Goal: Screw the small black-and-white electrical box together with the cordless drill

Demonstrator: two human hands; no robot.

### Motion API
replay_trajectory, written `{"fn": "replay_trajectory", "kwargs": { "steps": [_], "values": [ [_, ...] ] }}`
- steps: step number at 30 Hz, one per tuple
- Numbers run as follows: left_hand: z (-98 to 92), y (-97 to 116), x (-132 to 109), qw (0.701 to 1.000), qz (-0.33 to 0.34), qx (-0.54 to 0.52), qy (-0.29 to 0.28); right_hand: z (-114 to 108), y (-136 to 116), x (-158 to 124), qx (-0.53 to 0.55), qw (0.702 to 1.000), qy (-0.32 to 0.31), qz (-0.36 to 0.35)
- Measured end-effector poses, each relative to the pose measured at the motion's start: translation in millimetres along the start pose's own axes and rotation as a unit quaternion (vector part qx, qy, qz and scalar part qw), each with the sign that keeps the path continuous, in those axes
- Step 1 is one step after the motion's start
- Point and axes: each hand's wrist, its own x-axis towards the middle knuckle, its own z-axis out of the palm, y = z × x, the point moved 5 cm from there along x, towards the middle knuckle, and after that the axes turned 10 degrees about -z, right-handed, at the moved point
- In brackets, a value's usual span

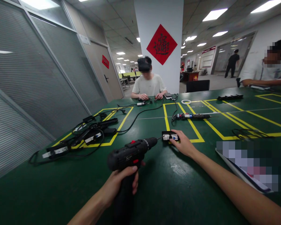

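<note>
My left hand [123, 181] is wrapped round the grip of a black cordless drill [128, 154] with red buttons. The drill points to the right, and its thin bit ends at or very near the left side of a small black and white box-like part [167, 136]. I cannot tell whether the bit touches it. Fingers and thumb of my right hand [181, 143] close on the right end of that part, low over the green table [154, 193]. What the part is exactly I cannot make out.
Black devices with cables [91, 132] lie at the left. Beyond my right hand rests a slim tool [192, 116]; a white tape roll [186, 102] is farther back. A blurred booklet [245, 165] lies at right. Across the table sits a person [150, 82]; another person [267, 72] is at right.
</note>
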Motion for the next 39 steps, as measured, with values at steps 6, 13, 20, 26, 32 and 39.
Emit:
{"fn": "replay_trajectory", "kwargs": {
  "steps": [6, 13, 20, 26, 32, 39],
  "values": [
    [-8.0, -4.5, 8.6, 0.999, 0.024, -0.024, -0.016, 1.4, 1.8, 0.8, -0.001, 1.000, -0.003, -0.002],
    [1.7, -13.6, 15.0, 0.994, 0.027, -0.074, -0.079, 4.2, 5.0, 0.6, -0.001, 1.000, -0.002, -0.007],
    [4.2, -19.1, 21.2, 0.992, 0.013, -0.096, -0.075, 4.2, 5.7, 0.6, -0.004, 1.000, -0.003, -0.008],
    [7.5, -17.4, 21.3, 0.994, 0.016, -0.081, -0.071, 4.3, 6.5, 0.2, -0.007, 1.000, -0.002, -0.005],
    [8.4, -17.0, 22.2, 0.994, 0.021, -0.085, -0.060, 3.5, 6.7, 0.5, -0.008, 1.000, 0.001, -0.004],
    [11.4, -15.5, 22.7, 0.996, 0.019, -0.072, -0.056, 3.3, 7.0, 0.0, -0.009, 1.000, 0.004, -0.006]
  ]
}}
